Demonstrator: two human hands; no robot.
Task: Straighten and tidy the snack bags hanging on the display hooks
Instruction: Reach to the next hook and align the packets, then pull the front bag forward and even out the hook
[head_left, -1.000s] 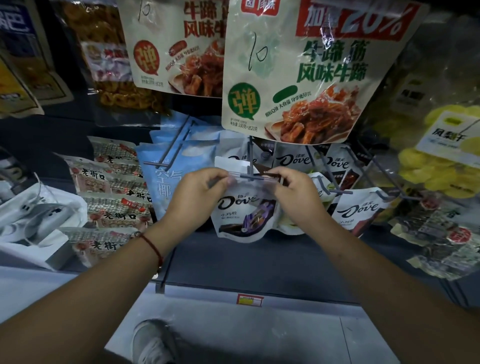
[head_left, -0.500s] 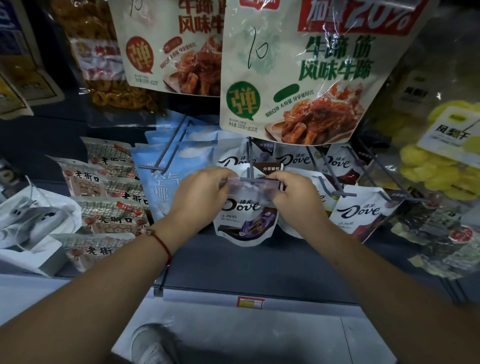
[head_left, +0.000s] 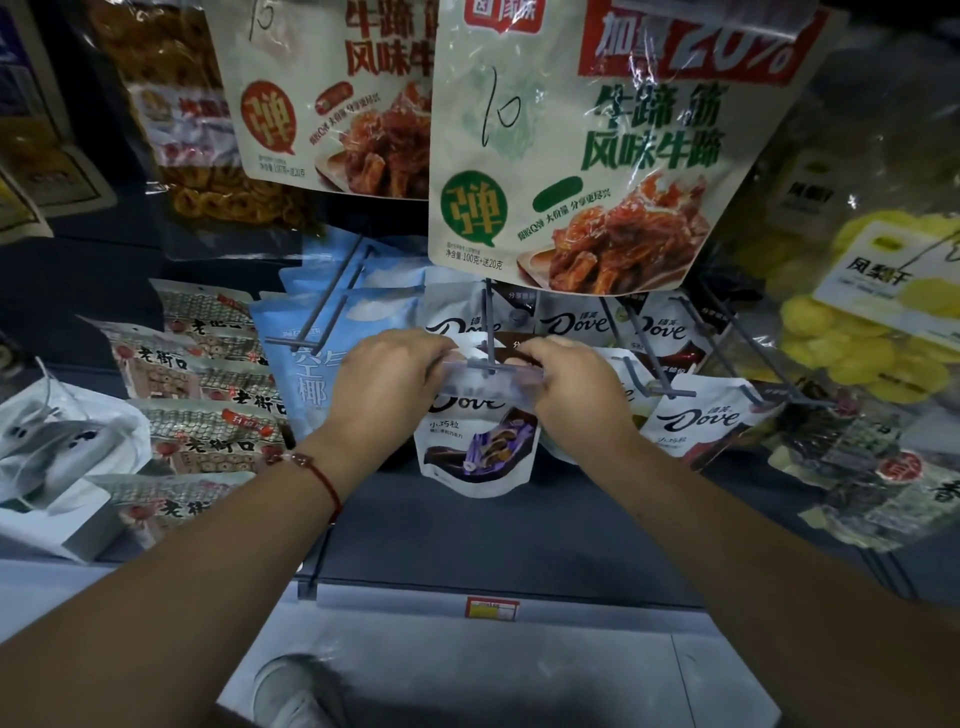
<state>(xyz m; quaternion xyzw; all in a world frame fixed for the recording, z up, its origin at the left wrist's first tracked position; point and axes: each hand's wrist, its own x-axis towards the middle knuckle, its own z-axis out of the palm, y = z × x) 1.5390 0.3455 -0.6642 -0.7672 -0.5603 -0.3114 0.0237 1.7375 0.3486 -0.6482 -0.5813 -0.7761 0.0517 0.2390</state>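
A white Dove bag (head_left: 478, 447) with a purple chocolate picture hangs at the front tip of the middle hook (head_left: 489, 332). My left hand (head_left: 384, 384) pinches the bag's top left corner and my right hand (head_left: 576, 384) pinches its top right corner. The bag's clear top strip sits right at the hook's crossbar end. More Dove bags (head_left: 571, 322) hang behind it, and another Dove bag (head_left: 696, 421) hangs on the hook to the right.
Light blue coconut bags (head_left: 311, 364) hang on the left hook. Stacked snack packs (head_left: 208, 395) lie further left. Large beef tendon bags (head_left: 597, 156) hang above, dried pineapple bags (head_left: 883, 312) at right. A shelf edge with a price tag (head_left: 491, 608) runs below.
Both hands have raised the Dove bag's top strip slightly onto the hook's tip. The view has tilted a little.
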